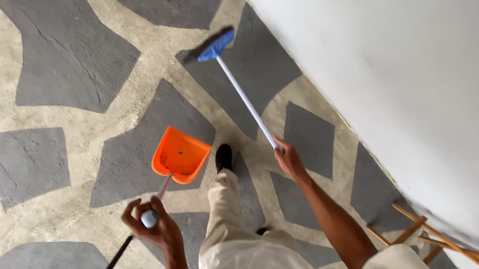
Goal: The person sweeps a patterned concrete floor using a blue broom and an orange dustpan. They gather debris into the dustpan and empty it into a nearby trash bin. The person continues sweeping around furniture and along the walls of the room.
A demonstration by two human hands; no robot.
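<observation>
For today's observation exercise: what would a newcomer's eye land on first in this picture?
The bright orange dustpan, near the middle above the floor, held by its long handle in the left hand. Next, the blue broom, its head on the floor near the white wall, its pale handle in the right hand. Under both lies grey-and-beige patterned floor.

I count one blue broom (216, 46) and one orange dustpan (180, 155). My two hands are here, the left one (152, 222) and the right one (288, 158). I see one black shoe (223, 157) and one wooden stool (438, 241) beside the wall.
</observation>
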